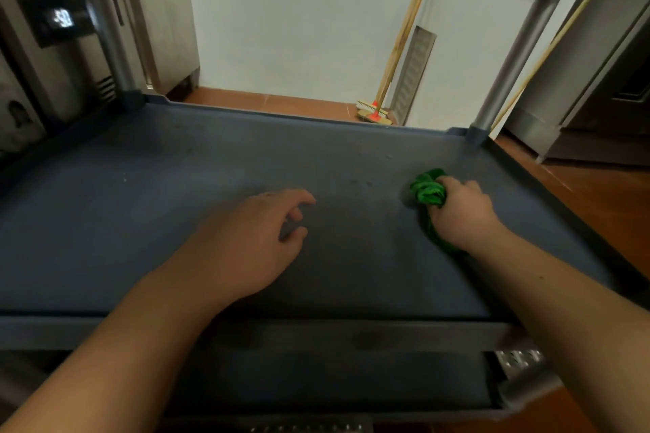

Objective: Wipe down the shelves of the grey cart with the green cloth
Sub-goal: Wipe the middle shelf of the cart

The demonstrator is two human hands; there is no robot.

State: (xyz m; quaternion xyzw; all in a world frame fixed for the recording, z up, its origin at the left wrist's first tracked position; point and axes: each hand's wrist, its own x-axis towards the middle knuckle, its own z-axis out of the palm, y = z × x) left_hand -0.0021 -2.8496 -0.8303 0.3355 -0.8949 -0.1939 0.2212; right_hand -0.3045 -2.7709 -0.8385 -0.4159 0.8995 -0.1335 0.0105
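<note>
The left hand [246, 242] hovered, loosely curled and holding nothing, over the flat grey plastic cart shelf [140, 221]; the right hand [464, 214] gripped the crumpled green cloth [427, 190].

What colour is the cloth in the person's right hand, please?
Bright green cloth, bunched in the right hand; head view.

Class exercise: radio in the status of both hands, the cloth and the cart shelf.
Right hand grips green cloth, bunched, on cart shelf. Left hand loose over shelf, holding nothing. Nothing in the way on the shelf.
</note>
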